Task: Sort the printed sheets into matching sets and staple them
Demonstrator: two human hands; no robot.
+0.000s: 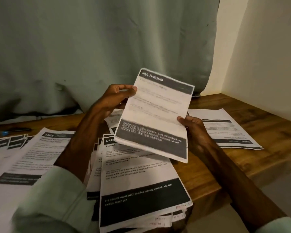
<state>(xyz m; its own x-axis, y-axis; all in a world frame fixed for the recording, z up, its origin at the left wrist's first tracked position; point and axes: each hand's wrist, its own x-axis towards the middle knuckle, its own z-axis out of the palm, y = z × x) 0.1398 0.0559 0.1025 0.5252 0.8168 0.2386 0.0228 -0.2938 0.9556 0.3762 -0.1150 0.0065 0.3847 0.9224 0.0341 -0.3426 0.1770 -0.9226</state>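
Observation:
I hold a thin set of printed sheets [155, 115] headed "MULTI-ROOM" tilted up above the wooden table [252, 158]. My left hand [115, 98] pinches its upper left edge between thumb and fingers. My right hand [192, 127] grips its lower right edge with the thumb on the front. Below it lies a thick stack of sheets [139, 185] with dark bands at top and bottom. More sheets [29, 157] spread over the left of the table. A separate small pile [225, 130] lies at the right, turned the other way round.
A dark pen with a blue cap [15, 131] lies at the far left of the table. A grey-green curtain [99, 47] hangs behind the table and a pale wall [267, 56] stands on the right. The table's front edge runs at lower right.

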